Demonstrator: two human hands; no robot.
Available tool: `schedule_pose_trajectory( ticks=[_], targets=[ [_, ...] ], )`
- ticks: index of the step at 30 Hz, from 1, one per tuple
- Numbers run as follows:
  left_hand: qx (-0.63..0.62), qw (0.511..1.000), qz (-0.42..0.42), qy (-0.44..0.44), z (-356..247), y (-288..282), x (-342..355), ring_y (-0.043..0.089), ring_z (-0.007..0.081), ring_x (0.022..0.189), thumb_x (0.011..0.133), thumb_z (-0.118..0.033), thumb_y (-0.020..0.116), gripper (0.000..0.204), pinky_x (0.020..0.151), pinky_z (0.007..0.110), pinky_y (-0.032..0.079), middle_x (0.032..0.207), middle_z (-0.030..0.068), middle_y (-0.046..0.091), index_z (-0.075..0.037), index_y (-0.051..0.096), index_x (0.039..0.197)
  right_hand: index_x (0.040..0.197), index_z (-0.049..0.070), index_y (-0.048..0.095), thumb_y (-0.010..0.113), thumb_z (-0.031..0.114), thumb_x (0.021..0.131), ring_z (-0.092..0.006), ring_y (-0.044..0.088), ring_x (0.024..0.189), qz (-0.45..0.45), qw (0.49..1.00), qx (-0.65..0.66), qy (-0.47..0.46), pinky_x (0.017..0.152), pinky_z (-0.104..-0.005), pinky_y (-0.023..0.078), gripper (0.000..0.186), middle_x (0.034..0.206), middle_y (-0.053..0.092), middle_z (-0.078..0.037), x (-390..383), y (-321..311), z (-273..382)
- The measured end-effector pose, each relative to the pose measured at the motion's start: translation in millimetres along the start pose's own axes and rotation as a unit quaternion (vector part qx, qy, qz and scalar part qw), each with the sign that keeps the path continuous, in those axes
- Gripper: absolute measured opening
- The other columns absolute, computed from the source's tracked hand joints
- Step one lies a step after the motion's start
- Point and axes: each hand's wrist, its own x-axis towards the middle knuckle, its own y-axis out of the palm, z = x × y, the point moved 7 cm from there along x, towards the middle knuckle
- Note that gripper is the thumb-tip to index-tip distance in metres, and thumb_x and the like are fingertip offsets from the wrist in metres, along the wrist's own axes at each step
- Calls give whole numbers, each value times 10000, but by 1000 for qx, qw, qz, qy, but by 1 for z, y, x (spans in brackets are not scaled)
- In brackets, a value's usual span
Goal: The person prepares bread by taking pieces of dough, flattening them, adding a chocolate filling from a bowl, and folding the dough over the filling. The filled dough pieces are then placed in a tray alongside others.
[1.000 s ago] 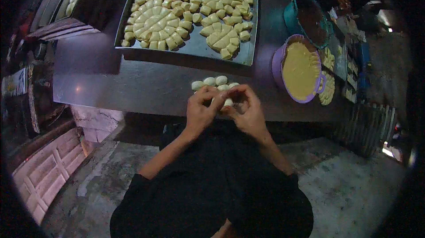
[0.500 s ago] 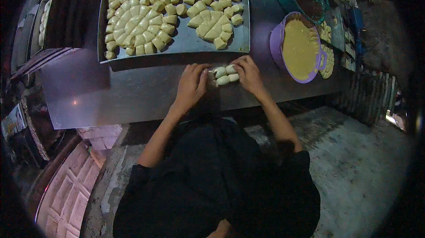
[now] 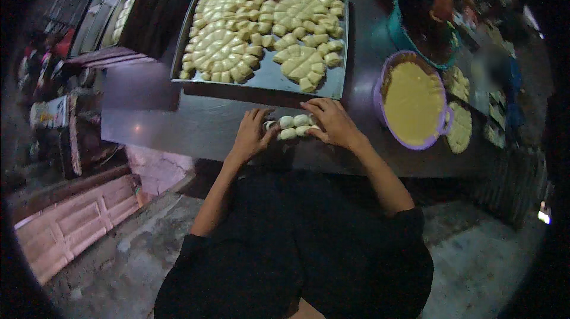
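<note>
Several small pale dough pieces (image 3: pixel 295 121) lie pressed together in two short rows on the metal table, between my two hands. My left hand (image 3: pixel 255 135) curls around the left end of the rows, with its thumb and fingertips against the dough. My right hand (image 3: pixel 333 124) reaches over the right end, fingers bent and touching the last pieces, part of which it hides. Just beyond stands a large metal tray (image 3: pixel 249 86) with cut yellow dough (image 3: pixel 228 49) in round, wedge-cut clusters and loose chunks.
At the right stands a purple basin (image 3: pixel 380 96) of yellow mixture (image 3: pixel 412 105). Behind it, another person's hand (image 3: pixel 442 7) reaches to a teal tub (image 3: pixel 402 31) with dark contents. Flat dough pieces (image 3: pixel 459 129) lie beside the basin. Racked trays (image 3: pixel 113 7) stand at far left.
The view has tilted up, showing more of the tray's far side and another person's arm. My right hand has spread further over the right end of the dough rows; my left stays at its end.
</note>
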Motion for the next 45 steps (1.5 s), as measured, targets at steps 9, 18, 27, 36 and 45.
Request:
schedule_pose_trajectory(
  ticks=[9, 18, 27, 36, 45],
  targets=[
    [-74, 996, -56, -5, 39, 43, -62, 486, 364, 1188, 852, -35, 631, 584, 1029, 419, 413, 1294, 173, 483, -106, 442, 1400, 1434, 347, 450, 661, 506, 819, -331, 470, 1174, 80, 966, -128, -210, 960, -470, 414, 669, 1527, 315, -116, 19, 54, 41],
    [-138, 988, -51, 57, 37, 11, -11, 553, 370, 1137, 922, -205, 588, 419, 918, 443, 474, 1187, 184, 591, -51, 477, 1295, 1349, 218, 535, 530, 324, 982, -225, 612, 898, 91, 980, 78, -161, 729, -349, 539, 382, 1232, 601, -96, 56, 73, 17],
    [-76, 977, -199, -22, 90, -207, -7, 632, 347, 909, 1003, -304, 471, 435, 778, 422, 502, 1028, 183, 652, -64, 448, 1365, 1377, 41, 441, 399, 537, 991, -249, 654, 892, 209, 553, 769, 242, 667, -395, 560, 630, 1157, 625, -135, 145, 82, 138],
    [-364, 774, -493, -162, 230, -359, -176, 514, 96, 661, 1066, -342, 309, 428, 635, 240, 445, 855, 68, 623, -60, 488, 1334, 1412, 37, 402, 371, 465, 992, -218, 609, 901, 147, 540, 828, 41, 700, -391, 505, 600, 1290, 566, -151, 472, 37, 359],
    [-444, 686, -538, -206, 308, -341, -227, 517, 86, 596, 1062, -362, 305, 475, 587, 222, 422, 851, 92, 641, -24, 486, 1343, 1015, 121, 554, 469, 256, 974, -208, 609, 754, -60, 692, 699, 170, 654, -462, 515, 165, 867, 605, -49, 735, 59, 288]
  ],
)
